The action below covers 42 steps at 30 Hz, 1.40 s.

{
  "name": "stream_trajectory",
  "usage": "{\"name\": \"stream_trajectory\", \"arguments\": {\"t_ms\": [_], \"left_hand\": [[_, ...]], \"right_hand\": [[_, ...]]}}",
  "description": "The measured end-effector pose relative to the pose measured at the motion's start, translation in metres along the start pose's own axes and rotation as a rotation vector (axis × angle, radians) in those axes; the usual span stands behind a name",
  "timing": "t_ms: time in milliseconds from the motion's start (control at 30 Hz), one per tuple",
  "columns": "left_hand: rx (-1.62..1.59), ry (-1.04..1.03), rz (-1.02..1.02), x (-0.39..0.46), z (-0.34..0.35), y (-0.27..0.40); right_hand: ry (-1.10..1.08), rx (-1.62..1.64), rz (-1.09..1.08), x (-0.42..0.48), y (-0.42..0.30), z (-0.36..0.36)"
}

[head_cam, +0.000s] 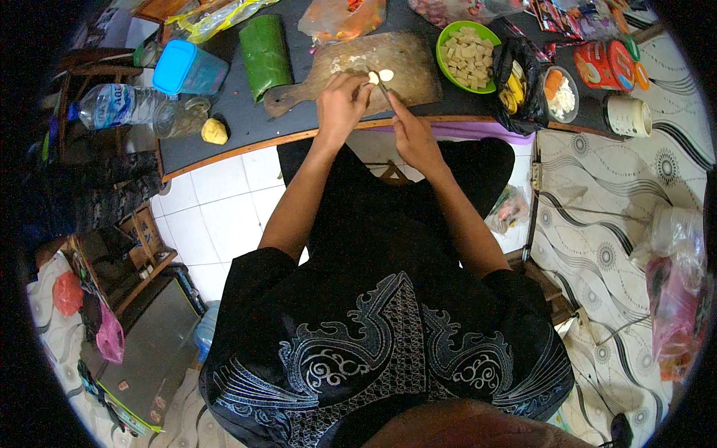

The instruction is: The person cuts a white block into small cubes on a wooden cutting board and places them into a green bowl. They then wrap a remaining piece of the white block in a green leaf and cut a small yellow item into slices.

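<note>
A wooden cutting board (411, 53) with a handle lies on the dark table. Over its near edge, my left hand (343, 103) pinches a small whitish piece of food (373, 78), which looks like a peeled clove or slice. My right hand (415, 134) grips a knife (383, 87), its blade beside that piece. Another pale, oval piece (386, 75) rests on the board just right of the blade. Pale residue marks the board behind my left hand. Close by on the right stands a green bowl (442, 63) of pale cubes.
Left of the board lie a rolled banana leaf (263, 56), a blue-lidded container (175, 67), a glass jar (179, 116), a water bottle (106, 106) and a yellowish root piece (214, 131). To the right are a black bag (524, 115) with peels, a clear tub (562, 101) and a cup (628, 116).
</note>
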State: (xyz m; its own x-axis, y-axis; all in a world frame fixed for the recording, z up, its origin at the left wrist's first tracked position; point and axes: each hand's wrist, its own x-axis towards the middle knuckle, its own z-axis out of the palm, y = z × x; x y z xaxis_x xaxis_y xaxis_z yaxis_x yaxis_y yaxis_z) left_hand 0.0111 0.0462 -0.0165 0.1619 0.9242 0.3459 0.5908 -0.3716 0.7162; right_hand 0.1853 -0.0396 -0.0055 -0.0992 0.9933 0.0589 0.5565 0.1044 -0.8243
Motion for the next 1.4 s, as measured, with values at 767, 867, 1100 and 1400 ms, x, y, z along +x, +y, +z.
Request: {"name": "stream_trajectory", "arguments": {"t_ms": [767, 867, 1100, 1400], "left_hand": [[0.189, -0.082, 0.232, 0.06, 0.018, -0.007], [0.147, -0.028, 0.072, 0.073, 0.012, -0.019], [0.316, -0.164, -0.09, 0.082, -0.01, -0.01], [0.472, -0.132, 0.094, 0.075, -0.003, -0.015]], "right_hand": [[0.029, 0.029, 0.386, -0.024, -0.017, -0.046], [0.067, 0.017, 0.341, -0.027, -0.008, -0.043], [0.081, -0.022, 0.257, -0.028, 0.002, -0.035], [0.026, 0.038, 0.288, -0.025, -0.001, -0.03]]}}
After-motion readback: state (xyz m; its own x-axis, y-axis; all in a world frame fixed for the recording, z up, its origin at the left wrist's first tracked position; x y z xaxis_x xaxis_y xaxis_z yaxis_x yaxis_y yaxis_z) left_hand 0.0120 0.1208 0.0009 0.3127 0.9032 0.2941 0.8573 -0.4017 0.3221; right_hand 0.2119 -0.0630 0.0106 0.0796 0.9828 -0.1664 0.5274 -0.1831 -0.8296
